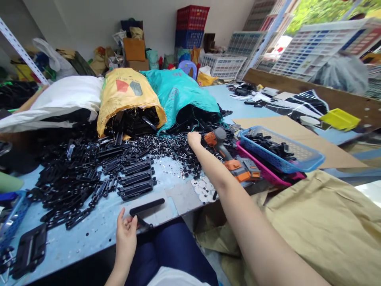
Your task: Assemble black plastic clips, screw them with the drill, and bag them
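Both drill (pixel 219 145) and sack (pixel 181 93) crowd right hand (pixel 194 139), grip unclear; left hand (pixel 126 232) holds bar (pixel 148 206).

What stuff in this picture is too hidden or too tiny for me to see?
In the head view:
- Anything in the right hand's fingertips: hidden by the hand itself.
- Deep inside the yellow sack: covered by its fabric.
- Many small loose parts: too tiny to tell apart.
- Blue basket: cut off by the left edge.
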A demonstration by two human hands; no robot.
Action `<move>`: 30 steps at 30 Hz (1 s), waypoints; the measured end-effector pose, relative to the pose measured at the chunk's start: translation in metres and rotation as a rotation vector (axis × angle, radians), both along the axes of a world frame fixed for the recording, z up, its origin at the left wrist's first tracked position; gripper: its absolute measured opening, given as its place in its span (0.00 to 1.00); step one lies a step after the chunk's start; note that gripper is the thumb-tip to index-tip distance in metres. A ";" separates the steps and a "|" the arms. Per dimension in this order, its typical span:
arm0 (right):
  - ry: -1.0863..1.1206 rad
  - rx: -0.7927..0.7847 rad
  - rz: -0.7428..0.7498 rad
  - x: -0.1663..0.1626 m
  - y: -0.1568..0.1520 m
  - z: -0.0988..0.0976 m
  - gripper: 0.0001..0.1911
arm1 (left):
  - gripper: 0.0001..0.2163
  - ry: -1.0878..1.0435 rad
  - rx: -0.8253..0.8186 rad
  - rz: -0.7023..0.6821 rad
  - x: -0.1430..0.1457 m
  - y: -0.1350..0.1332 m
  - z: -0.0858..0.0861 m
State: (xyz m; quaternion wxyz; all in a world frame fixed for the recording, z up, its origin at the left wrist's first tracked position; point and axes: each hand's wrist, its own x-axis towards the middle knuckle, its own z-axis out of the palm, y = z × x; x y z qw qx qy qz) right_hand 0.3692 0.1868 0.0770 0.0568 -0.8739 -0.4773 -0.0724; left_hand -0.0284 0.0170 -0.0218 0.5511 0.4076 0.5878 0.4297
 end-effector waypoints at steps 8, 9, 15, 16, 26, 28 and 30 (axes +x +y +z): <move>0.204 0.337 0.228 -0.044 -0.097 0.040 0.17 | 0.34 0.347 0.257 0.021 -0.008 -0.010 0.006; 0.377 0.381 0.279 -0.055 -0.116 0.039 0.16 | 0.33 0.427 0.349 0.034 -0.008 -0.010 0.013; 1.438 0.110 0.325 -0.135 -0.196 0.005 0.20 | 0.26 0.052 0.464 -0.238 0.009 -0.010 0.060; 1.450 0.072 0.344 -0.145 -0.203 0.000 0.22 | 0.24 -0.007 0.402 -0.232 0.012 -0.010 0.064; 0.220 -0.114 1.037 -0.168 -0.232 -0.011 0.21 | 0.20 0.120 0.328 -0.386 0.035 -0.011 0.053; 0.193 -0.203 1.070 -0.155 -0.230 -0.022 0.18 | 0.17 0.385 0.580 -0.492 0.032 0.004 0.048; 0.173 -0.279 1.075 -0.143 -0.227 -0.034 0.18 | 0.14 0.661 0.741 -0.680 0.027 0.021 0.044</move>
